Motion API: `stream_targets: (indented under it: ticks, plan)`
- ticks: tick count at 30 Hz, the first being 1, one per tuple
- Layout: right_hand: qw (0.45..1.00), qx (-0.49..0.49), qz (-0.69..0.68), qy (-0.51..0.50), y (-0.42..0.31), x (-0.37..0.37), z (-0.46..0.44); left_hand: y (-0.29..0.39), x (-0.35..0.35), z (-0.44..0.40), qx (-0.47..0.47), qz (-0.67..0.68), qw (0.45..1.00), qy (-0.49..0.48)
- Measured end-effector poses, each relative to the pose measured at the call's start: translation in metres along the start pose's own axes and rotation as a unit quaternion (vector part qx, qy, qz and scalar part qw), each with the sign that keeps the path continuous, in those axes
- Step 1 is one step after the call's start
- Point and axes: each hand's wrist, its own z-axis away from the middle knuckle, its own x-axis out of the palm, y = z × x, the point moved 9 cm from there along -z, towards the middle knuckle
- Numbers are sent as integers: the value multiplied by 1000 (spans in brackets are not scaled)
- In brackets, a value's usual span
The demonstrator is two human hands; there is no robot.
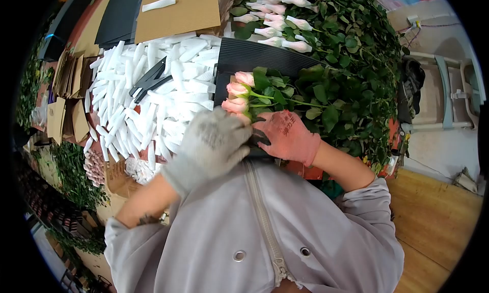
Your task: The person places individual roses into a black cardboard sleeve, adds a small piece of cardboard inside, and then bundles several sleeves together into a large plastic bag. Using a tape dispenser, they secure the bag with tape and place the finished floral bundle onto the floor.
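Note:
Pale pink roses (pixel 238 90) lie with their heads at the left on a black corrugated sheet (pixel 265 53), their green stems (pixel 293 102) running right. My left hand (pixel 211 143), in a grey-white glove, has its fingers curled against the lowest rose head and partly covers it. Close beside it is my right hand (pixel 286 135) in a red glove with dark fingertips. Its fingers are bent together just right of that bloom; what lies between them is hidden.
White foam-net sleeves (pixel 122 120) are heaped at the left, with black scissors or a stapler-like tool (pixel 152 80) on top. Cardboard (pixel 178 15) lies behind. Netted roses (pixel 275 23) and a leafy pile (pixel 351 64) fill the back right. A folding chair (pixel 443 89) stands at far right.

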Motion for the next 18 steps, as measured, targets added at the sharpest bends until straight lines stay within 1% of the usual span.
stream_targets:
  ticks: [1,2,3,5,6,7,8,9,10,11,13,15,16,17,18]
  plan:
    - [995,-45,51,77,-5,-7,7,4,1,10,-18,25,998,50]
    - [989,-85,56,110,-6,-8,11,4,-3,17,-37,51,993,99]
    - [989,-85,55,110,-5,-6,13,5,-1,21,-38,51,993,98]
    - [980,1,41,196,7,-25,18,5,7,26,-52,52,995,62]
    - [960,-12,129,248,-2,-37,17,6,6,26,-57,52,995,62]
    - [960,-15,128,247,-7,-44,10,10,1,23,-62,55,993,81]
    - [986,24,125,106,-2,-31,-8,12,-4,22,-67,58,991,99]
    - [990,63,120,-36,6,-11,-14,12,-2,21,-68,57,991,99]
    - [990,35,137,17,1,-13,-13,13,4,20,-62,49,993,88]
    - [990,33,137,17,1,-16,-13,14,10,19,-56,42,995,77]
    - [993,28,109,-23,3,-15,-15,17,13,17,-51,35,996,67]
    - [993,12,120,-16,1,-8,-17,15,15,15,-79,51,995,21]
    - [991,-3,134,-6,0,-8,-18,15,10,13,-77,48,996,23]
    - [991,-2,136,-2,2,-10,-18,14,11,11,-86,57,995,-8]
    - [991,-6,131,-17,2,-8,-16,13,15,11,-96,69,992,-41]
